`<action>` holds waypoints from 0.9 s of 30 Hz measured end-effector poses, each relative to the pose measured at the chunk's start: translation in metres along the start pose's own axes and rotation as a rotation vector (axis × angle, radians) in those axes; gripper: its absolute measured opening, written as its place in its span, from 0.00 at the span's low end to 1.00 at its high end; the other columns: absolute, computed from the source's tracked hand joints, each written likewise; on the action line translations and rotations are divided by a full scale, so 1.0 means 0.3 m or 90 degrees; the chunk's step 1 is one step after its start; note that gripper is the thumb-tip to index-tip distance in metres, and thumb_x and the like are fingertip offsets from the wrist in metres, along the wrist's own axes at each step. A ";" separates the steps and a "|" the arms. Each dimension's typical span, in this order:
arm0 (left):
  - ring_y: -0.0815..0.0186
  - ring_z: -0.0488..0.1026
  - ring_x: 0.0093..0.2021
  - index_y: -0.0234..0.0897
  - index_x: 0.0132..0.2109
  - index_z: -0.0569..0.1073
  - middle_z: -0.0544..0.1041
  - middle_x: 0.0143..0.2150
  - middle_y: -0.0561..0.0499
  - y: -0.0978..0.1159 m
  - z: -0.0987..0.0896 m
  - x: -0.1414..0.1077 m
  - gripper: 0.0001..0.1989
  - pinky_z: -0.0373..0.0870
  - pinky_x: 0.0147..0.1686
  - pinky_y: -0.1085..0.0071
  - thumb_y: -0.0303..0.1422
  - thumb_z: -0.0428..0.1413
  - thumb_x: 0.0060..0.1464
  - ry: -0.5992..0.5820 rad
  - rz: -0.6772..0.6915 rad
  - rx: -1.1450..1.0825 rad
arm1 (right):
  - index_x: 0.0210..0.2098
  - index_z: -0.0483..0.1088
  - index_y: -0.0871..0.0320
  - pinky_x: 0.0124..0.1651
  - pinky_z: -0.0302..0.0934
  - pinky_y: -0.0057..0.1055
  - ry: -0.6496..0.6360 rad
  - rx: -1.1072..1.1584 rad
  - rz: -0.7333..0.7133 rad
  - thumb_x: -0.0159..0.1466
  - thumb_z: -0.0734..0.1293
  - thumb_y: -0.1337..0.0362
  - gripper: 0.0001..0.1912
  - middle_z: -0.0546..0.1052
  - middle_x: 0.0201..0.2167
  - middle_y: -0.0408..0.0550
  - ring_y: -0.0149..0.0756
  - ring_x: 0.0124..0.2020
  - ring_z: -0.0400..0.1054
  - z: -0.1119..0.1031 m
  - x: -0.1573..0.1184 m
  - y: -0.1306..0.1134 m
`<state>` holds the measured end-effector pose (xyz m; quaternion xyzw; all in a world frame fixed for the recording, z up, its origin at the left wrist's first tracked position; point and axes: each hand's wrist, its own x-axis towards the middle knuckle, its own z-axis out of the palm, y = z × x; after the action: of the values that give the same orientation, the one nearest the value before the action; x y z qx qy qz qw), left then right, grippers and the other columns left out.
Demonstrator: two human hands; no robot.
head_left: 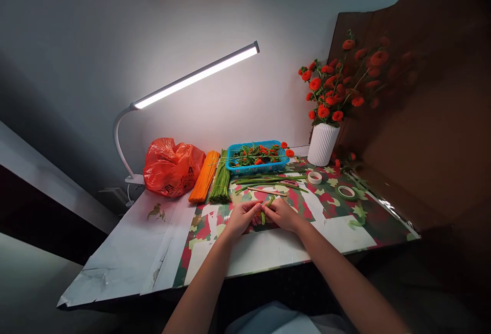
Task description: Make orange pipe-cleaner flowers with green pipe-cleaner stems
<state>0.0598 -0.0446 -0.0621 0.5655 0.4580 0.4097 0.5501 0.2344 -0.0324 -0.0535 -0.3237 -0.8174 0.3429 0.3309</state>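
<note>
Near the table's front edge, my left hand and my right hand meet with fingers closed round a short green pipe cleaner. It is bent, and one end sticks up between the hands. A small orange bit shows at my left fingertips, too small to make out. Just beyond my hands lies a thin pinkish stick. Behind that, loose green pipe cleaners are spread sideways, with a pink-handled tool partly among them.
A blue basket holds orange flowers and green leaves. Left of it lie green and orange pipe cleaner bundles, a red plastic bag and a clip lamp. Rightward are white tape, green tape and a flower-filled white vase.
</note>
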 end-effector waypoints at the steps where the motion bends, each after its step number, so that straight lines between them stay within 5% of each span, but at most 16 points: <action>1: 0.72 0.66 0.17 0.31 0.45 0.76 0.71 0.19 0.54 0.005 0.001 0.001 0.26 0.58 0.15 0.78 0.48 0.58 0.47 0.002 0.001 -0.009 | 0.23 0.68 0.58 0.23 0.50 0.26 0.001 0.018 0.000 0.67 0.55 0.58 0.21 0.66 0.16 0.40 0.27 0.18 0.56 0.000 0.001 -0.002; 7: 0.73 0.67 0.16 0.34 0.41 0.72 0.72 0.21 0.54 0.024 0.018 -0.007 0.22 0.56 0.15 0.80 0.48 0.57 0.48 -0.012 -0.089 -0.112 | 0.24 0.69 0.58 0.26 0.55 0.26 0.121 0.091 0.004 0.62 0.63 0.56 0.14 0.70 0.21 0.42 0.29 0.23 0.61 0.001 0.008 -0.027; 12: 0.75 0.64 0.14 0.33 0.34 0.69 0.75 0.23 0.49 0.038 0.016 -0.017 0.18 0.53 0.13 0.80 0.47 0.55 0.49 -0.106 -0.171 -0.234 | 0.32 0.70 0.58 0.25 0.61 0.29 0.064 0.364 0.060 0.57 0.67 0.51 0.15 0.74 0.26 0.44 0.31 0.21 0.66 0.019 0.018 -0.038; 18: 0.72 0.69 0.19 0.32 0.38 0.69 0.78 0.30 0.43 0.055 0.008 -0.018 0.17 0.62 0.20 0.78 0.40 0.60 0.46 -0.187 -0.143 -0.297 | 0.23 0.70 0.59 0.26 0.60 0.28 0.206 0.333 0.087 0.52 0.70 0.51 0.17 0.72 0.20 0.44 0.32 0.23 0.66 0.028 0.030 -0.015; 23: 0.73 0.66 0.17 0.31 0.37 0.69 0.77 0.28 0.44 0.052 0.019 -0.023 0.18 0.59 0.18 0.77 0.45 0.57 0.50 -0.165 -0.132 -0.272 | 0.24 0.69 0.58 0.35 0.62 0.30 0.218 0.282 -0.023 0.50 0.73 0.55 0.13 0.71 0.27 0.44 0.34 0.31 0.67 0.031 0.029 -0.008; 27: 0.74 0.65 0.17 0.32 0.37 0.70 0.76 0.26 0.46 0.043 0.021 -0.021 0.20 0.55 0.17 0.77 0.47 0.56 0.50 -0.163 -0.143 -0.243 | 0.34 0.68 0.56 0.29 0.63 0.28 0.154 0.354 0.034 0.48 0.74 0.54 0.19 0.70 0.29 0.41 0.30 0.26 0.66 0.036 0.024 -0.012</action>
<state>0.0653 -0.0520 -0.0494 0.4441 0.3586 0.3500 0.7428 0.2211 -0.0328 -0.0543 -0.2809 -0.6381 0.5209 0.4926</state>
